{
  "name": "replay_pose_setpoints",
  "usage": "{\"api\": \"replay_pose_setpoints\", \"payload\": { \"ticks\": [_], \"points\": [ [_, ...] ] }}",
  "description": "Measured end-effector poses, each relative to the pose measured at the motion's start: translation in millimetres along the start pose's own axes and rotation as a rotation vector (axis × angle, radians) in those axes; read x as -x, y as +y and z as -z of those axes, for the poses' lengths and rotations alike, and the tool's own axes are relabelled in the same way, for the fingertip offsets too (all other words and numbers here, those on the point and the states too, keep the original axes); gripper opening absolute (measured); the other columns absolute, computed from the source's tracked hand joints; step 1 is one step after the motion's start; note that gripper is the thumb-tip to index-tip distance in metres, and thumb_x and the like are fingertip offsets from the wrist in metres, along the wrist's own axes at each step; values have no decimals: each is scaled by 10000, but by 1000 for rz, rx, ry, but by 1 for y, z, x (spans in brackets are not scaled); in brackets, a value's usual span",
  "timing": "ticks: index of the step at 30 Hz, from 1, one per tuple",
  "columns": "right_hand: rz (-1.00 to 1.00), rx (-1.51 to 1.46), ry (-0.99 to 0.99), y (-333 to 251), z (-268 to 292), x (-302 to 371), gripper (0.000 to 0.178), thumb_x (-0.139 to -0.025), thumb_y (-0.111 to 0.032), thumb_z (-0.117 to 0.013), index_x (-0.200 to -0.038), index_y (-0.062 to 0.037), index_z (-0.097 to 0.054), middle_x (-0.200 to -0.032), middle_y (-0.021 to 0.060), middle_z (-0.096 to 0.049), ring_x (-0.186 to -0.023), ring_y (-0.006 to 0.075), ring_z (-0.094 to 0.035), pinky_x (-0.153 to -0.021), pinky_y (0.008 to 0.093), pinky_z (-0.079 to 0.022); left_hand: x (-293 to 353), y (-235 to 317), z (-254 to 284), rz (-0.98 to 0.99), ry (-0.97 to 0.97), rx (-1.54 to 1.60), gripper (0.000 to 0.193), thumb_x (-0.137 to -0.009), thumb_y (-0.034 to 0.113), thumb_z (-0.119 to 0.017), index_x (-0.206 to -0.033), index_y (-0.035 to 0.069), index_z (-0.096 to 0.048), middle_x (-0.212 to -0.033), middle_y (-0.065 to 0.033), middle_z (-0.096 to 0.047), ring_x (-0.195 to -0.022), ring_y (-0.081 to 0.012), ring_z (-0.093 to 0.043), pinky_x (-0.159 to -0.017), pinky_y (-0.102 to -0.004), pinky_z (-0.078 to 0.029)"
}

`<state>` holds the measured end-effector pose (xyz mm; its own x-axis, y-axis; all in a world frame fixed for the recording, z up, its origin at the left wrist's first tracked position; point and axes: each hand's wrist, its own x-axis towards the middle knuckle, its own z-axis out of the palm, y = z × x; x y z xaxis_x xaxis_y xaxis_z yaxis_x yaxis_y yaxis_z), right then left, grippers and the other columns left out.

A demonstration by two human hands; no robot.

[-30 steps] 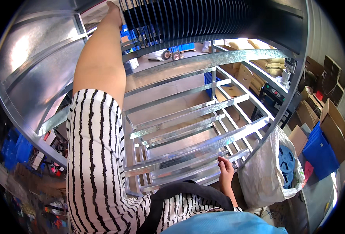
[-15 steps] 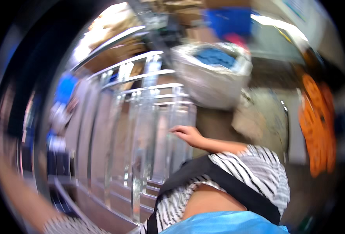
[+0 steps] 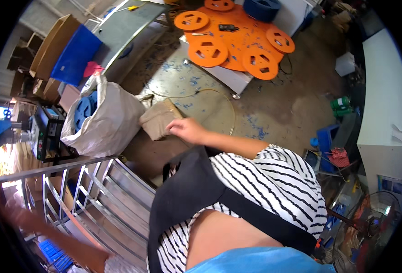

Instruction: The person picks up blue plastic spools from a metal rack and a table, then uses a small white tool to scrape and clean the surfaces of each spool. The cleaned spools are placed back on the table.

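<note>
My right hand (image 3: 187, 130) is raised at mid-view with its fingers loosely bent and nothing visible in them. It appears in front of a brown cardboard-like packet (image 3: 157, 119) on the floor; contact is not evident. At the far left, my left hand (image 3: 21, 216) is smeared and dim beside a silver metal rack (image 3: 98, 182) with parallel bars. Whether it grips the rack, I cannot make out. A large white woven sack (image 3: 114, 118) stands beyond the rack, with blue plastic pieces (image 3: 85, 111) inside.
An orange round table (image 3: 232, 38) carries several orange slotted discs (image 3: 260, 63) and a blue reel (image 3: 261, 9). Blue scraps (image 3: 255, 129) litter the floor, where a thin hose (image 3: 232, 113) curves. A blue bin (image 3: 75, 54) stands far left; a fan (image 3: 374, 221) stands lower right.
My view has swung to the right. The rack now lies at lower left and the sack at left, while the orange table has come fully into sight. My right arm stays raised.
</note>
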<state>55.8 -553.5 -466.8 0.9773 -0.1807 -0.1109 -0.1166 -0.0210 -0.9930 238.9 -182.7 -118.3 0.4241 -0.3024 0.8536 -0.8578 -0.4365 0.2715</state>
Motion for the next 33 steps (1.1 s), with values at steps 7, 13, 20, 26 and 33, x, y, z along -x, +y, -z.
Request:
{"api": "replay_pose_setpoints", "payload": {
  "ticks": [7,13,20,26,33],
  "points": [
    [-110,-121,545,49,187,82,236,-963,-117,-517,-1134,1,-628,-1100,76,-661,-1042,147,-613,-898,289,-469,253,-53,-310,622,-687,-215,835,-691,-86,-501,-1480,110,-308,-1547,-185,-236,-1436,-448,-109,-1160,-437,-196],
    [-283,-239,746,82,242,74,261,-979,-156,-504,-1160,-1,-610,-1128,80,-654,-1049,154,-613,-879,289,-466,396,-71,-420,917,-1861,276,788,-815,285,-720,-1466,71,-331,-1526,-170,-293,-1384,-365,-323,-1104,-388,-317],
    [-310,-191,652,110,345,-76,255,-943,-104,-553,-1168,6,-598,-1074,84,-660,-986,143,-622,-854,275,-489,386,-67,-567,1241,-1647,314,611,-897,227,-633,-1434,60,-394,-1427,-186,-454,-1303,-277,-452,-1040,-346,-374],
    [-531,-176,527,161,448,-272,268,-956,-122,-524,-1190,-5,-582,-1057,80,-647,-925,142,-612,-772,267,-486,300,-32,-677,1432,-1116,561,491,-934,163,-569,-1397,57,-443,-1364,-182,-510,-1241,-254,-498,-1016,-329,-389],
    [-519,-351,490,304,506,-494,273,-934,-170,-556,-1169,-36,-592,-924,60,-632,-759,140,-592,-664,259,-477,300,11,-693,1509,-1309,460,469,-927,106,-559,-1381,38,-462,-1357,-150,-526,-1257,-219,-495,-1031,-317,-384]
  ]
}}
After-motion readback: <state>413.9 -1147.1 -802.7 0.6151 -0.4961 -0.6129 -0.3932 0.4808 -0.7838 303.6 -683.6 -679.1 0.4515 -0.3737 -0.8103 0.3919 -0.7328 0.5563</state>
